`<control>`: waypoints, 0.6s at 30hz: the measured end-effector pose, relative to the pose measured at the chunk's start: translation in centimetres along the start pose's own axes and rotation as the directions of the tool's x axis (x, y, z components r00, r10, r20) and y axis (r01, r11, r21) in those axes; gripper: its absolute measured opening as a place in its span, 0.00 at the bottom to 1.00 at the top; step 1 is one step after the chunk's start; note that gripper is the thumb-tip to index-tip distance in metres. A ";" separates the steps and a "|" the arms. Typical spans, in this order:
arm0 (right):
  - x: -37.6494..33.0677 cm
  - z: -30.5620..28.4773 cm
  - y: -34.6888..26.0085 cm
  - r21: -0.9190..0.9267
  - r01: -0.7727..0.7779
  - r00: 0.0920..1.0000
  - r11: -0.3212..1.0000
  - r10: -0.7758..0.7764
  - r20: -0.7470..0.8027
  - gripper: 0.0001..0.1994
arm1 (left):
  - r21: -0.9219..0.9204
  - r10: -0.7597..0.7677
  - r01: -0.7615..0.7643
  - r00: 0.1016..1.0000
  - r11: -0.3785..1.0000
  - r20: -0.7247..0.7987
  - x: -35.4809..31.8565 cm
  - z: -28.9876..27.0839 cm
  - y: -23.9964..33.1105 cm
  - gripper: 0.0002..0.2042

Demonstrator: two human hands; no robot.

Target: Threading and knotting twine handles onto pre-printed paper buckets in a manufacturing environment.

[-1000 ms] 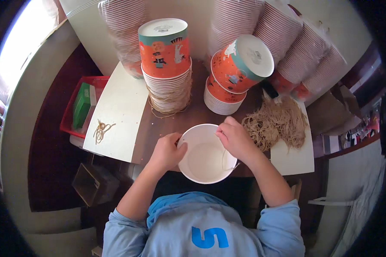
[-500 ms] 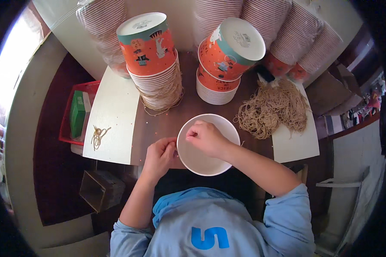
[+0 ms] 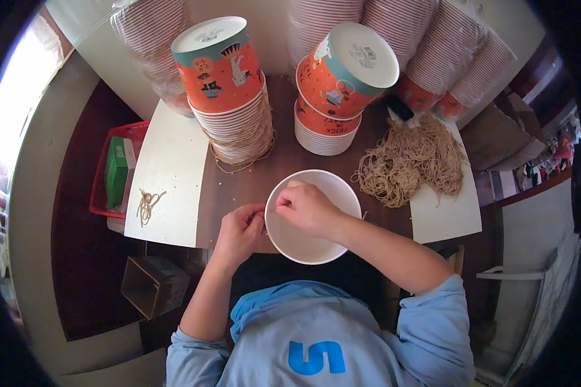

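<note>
A white-lined paper bucket [image 3: 313, 251] stands at the table's near edge, its round mouth facing up toward me. My right hand [image 3: 306, 209] reaches inside it from the right, thumb and fingers pinched close to the left wall. Outside that same wall, my left hand [image 3: 240, 232] is closed with its fingertips against the bucket. What either pinch holds is too small or hidden to make out. A short bit of cord sticks out past the bucket's right rim. To the right lies a big tangled heap of tan cord [image 3: 410, 164].
Behind the bucket stand two stacks of upturned orange paper buckets, the left stack [image 3: 223, 77] draped with cord loops and the right stack [image 3: 329, 122]. Wrapped stacks [image 3: 400, 32] line the back. A small cord bundle [image 3: 150, 205] lies left; a red crate [image 3: 100, 193] sits beyond it.
My right hand has shifted slightly left, closer to the bucket's left wall. My left hand stays almost in place, and the bucket has barely moved.
</note>
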State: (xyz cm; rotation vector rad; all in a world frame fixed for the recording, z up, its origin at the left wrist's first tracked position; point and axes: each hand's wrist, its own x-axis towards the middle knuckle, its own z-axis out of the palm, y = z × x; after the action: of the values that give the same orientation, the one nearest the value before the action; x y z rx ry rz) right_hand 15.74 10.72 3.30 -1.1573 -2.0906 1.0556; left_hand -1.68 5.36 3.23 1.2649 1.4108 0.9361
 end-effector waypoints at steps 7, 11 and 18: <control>0.2 0.0 -0.7 -0.040 -0.015 1.000 0.999 0.015 -0.005 0.05 | 0.067 0.030 -0.030 1.000 0.997 0.001 -0.1 -0.3 0.2 0.10; 0.2 0.2 -0.4 -0.040 -0.014 1.000 0.999 0.014 -0.008 0.05 | 0.107 0.027 -0.029 0.999 0.994 0.020 -0.3 -0.2 1.6 0.11; 0.4 0.3 -0.7 -0.009 0.010 0.998 1.000 -0.009 0.064 0.04 | 0.399 0.205 -0.236 0.972 0.886 0.118 -0.7 -0.9 2.3 0.09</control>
State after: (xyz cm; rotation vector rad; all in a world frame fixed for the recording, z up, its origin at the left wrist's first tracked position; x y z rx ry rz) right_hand 14.95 10.72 3.72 -1.1308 -2.1499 1.0934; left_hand -2.05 5.09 5.72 1.7891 1.4746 0.7504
